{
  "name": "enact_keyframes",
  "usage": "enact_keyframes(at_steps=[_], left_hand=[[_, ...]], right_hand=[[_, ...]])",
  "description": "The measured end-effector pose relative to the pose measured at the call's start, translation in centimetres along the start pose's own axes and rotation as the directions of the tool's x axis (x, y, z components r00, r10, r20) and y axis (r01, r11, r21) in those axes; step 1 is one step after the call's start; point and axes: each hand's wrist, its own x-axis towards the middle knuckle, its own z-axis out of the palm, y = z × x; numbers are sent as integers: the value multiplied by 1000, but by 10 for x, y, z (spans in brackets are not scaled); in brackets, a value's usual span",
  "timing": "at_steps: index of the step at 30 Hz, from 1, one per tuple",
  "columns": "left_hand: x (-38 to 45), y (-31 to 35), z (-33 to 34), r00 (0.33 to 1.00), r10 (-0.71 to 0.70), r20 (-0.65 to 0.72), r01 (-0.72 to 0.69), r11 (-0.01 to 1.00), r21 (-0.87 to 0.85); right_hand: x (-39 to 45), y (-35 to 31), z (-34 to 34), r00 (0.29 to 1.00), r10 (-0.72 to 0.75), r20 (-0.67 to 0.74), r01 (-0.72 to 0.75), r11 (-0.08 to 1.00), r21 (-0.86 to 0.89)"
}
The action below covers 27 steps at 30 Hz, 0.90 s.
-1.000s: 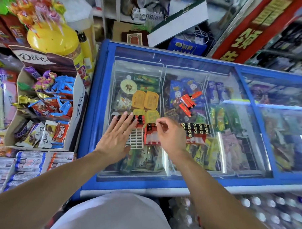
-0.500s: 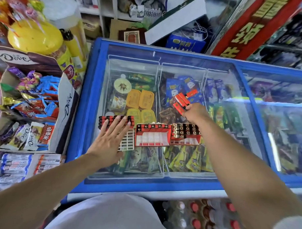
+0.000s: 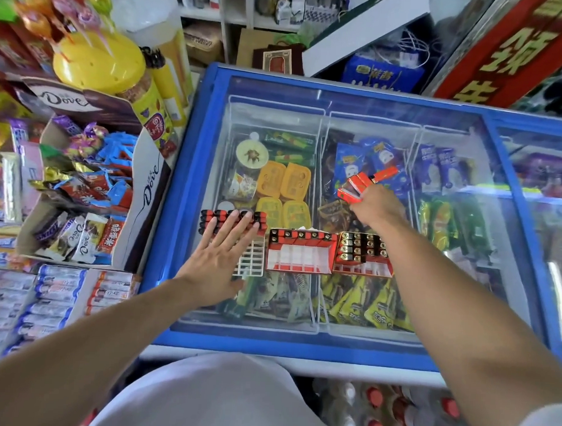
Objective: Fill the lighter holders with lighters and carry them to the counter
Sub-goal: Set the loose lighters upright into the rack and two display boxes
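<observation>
Loose lighters: a small red cluster (image 3: 358, 187) lies on the freezer's glass lid (image 3: 465, 174), beyond the holders and to the right; my right hand (image 3: 374, 205) is now on it, having gone out from the middle holder a second ago.
Right fingers: curled over the near edge of that cluster, closing on it; I cannot tell how many lighters they have.
Middle holder (image 3: 299, 253): one row of lighters along its far edge, the white slots nearer me bare.
Right holder (image 3: 362, 255): several rows filled, only the nearest slots open; it sits touching the middle one.
Left holder (image 3: 237, 240): a white grid with dark lighters at its far end, just left of the middle one.
Left hand (image 3: 219, 258): flat on that holder, fingers spread and straight, in the same place as before, steadying it.
Meaning for the task: I judge this a fetch for more stock; the filling is partway, and nothing can be carried to the counter yet.
Surroundings: a Dove chocolate box (image 3: 92, 187) stands to the left of the freezer.
</observation>
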Motion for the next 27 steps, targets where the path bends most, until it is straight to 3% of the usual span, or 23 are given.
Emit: enact_keyframes(at_steps=[3, 7, 12, 21, 27], left_hand=[[0, 1, -1, 1000, -4, 5, 4, 1000, -7], [1, 3, -2, 1000, -4, -2, 4, 1000, -28], [0, 3, -4, 1000, -2, 2, 2, 1000, -18], [0, 9, -10, 1000, -27, -10, 27, 1000, -12], [4, 39, -14, 994, 87, -60, -84, 995, 55]], right_hand=[[-26, -2, -13, 982, -98, -160, 129, 972, 197], [-94, -12, -30, 949, -172, -262, 291, 797, 530], [-147, -22, -15, 928, -274, -253, 373, 720, 585], [-168, -27, -2, 921, -298, -252, 390, 749, 536], [-170, 14, -13, 960, -122, -253, 252, 768, 589]])
